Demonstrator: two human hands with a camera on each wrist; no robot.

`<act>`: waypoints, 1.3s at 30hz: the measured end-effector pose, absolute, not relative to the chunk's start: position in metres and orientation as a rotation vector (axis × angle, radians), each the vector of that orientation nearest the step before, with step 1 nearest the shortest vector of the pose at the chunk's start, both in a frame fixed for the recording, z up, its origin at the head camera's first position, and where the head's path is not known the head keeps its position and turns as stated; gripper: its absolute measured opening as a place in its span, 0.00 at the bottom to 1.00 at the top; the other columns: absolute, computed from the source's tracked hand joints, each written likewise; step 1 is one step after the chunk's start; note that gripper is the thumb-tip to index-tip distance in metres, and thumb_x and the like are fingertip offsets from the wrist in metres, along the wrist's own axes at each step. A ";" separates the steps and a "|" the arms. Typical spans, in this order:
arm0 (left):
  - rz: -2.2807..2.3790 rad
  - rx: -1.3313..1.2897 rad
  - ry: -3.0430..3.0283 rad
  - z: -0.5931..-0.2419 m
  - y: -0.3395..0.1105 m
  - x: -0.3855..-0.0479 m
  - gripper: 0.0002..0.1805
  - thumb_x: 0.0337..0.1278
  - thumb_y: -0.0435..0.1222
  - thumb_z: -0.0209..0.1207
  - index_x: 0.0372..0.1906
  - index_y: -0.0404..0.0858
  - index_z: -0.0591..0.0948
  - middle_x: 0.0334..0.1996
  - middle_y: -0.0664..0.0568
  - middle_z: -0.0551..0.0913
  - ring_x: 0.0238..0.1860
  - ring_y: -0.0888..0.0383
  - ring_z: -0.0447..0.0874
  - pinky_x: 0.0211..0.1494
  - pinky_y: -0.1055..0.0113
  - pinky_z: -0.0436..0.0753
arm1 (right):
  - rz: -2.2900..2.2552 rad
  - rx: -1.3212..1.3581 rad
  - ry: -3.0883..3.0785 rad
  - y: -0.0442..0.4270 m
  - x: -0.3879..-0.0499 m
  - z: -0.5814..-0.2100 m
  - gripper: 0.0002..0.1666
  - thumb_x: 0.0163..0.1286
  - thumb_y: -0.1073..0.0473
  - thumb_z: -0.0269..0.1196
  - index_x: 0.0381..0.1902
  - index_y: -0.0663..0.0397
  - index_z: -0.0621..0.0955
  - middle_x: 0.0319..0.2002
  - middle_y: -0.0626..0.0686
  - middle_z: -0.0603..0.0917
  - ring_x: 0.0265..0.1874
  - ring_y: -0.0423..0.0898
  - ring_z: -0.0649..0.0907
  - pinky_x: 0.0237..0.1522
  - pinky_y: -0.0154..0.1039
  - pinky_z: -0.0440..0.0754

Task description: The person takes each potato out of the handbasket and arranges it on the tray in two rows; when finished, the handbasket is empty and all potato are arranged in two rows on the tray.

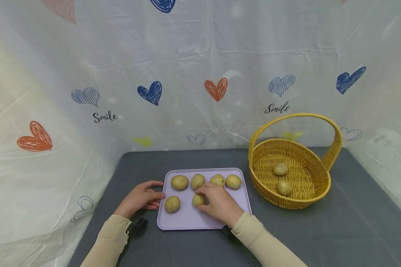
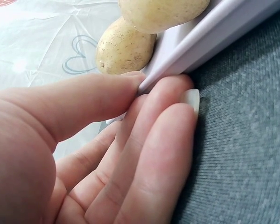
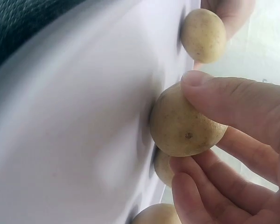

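Observation:
A lilac tray (image 1: 183, 221) with several potatoes lies on the dark tabletop. At its left rim, my left hand (image 1: 142, 198) pinches the edge; the left wrist view has the thumb (image 2: 107, 95) on the rim and fingertips against its outer side. My right hand (image 1: 222, 204) reaches over the tray and holds a potato (image 3: 189, 123) between thumb and fingers, at or just above the tray surface. Left of it sits another potato (image 1: 172, 204), and a row of potatoes lies behind, one of them (image 1: 217, 180) partly covered by the right hand.
A yellow wicker basket (image 1: 325, 185) with a tall arched handle (image 1: 297, 115) stands right of the tray. Two potatoes (image 1: 280, 168) lie in it. A pale curtain (image 1: 180, 59) printed with hearts hangs behind the grey table (image 1: 354, 230).

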State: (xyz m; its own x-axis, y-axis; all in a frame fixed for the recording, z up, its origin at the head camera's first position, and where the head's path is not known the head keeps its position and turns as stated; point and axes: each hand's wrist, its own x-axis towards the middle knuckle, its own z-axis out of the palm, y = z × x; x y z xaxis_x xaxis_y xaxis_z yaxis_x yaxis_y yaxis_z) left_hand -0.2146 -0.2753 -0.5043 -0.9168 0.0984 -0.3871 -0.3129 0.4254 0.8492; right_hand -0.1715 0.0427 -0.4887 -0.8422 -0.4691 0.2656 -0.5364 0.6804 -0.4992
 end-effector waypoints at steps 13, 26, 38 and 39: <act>1.487 -0.160 2.303 -0.503 -0.275 -0.219 0.39 0.59 0.44 0.79 0.73 0.41 0.78 0.31 0.46 0.88 0.29 0.58 0.90 0.35 0.62 0.93 | 0.878 0.847 -2.738 0.038 -0.168 -0.490 0.26 0.56 0.61 0.84 0.53 0.53 0.90 0.51 0.49 0.88 0.49 0.44 0.87 0.55 0.41 0.88; 1.460 -0.166 2.337 -0.503 -0.275 -0.217 0.38 0.60 0.45 0.78 0.73 0.42 0.78 0.32 0.47 0.88 0.29 0.58 0.90 0.35 0.63 0.92 | 0.829 0.884 -2.719 0.034 -0.167 -0.488 0.25 0.57 0.60 0.84 0.53 0.52 0.90 0.48 0.49 0.88 0.49 0.44 0.87 0.56 0.41 0.88; 1.470 -0.161 2.325 -0.505 -0.276 -0.215 0.39 0.60 0.45 0.79 0.73 0.41 0.77 0.32 0.47 0.88 0.30 0.58 0.90 0.36 0.63 0.92 | 0.879 0.890 -2.757 0.036 -0.167 -0.489 0.27 0.58 0.60 0.83 0.56 0.53 0.89 0.53 0.50 0.88 0.54 0.46 0.87 0.60 0.43 0.87; 1.472 -0.161 2.323 -0.505 -0.276 -0.215 0.39 0.60 0.45 0.79 0.73 0.41 0.77 0.32 0.47 0.88 0.30 0.58 0.90 0.36 0.63 0.92 | 0.881 0.889 -2.760 0.036 -0.167 -0.489 0.27 0.58 0.60 0.83 0.56 0.53 0.89 0.53 0.50 0.88 0.55 0.46 0.87 0.61 0.43 0.87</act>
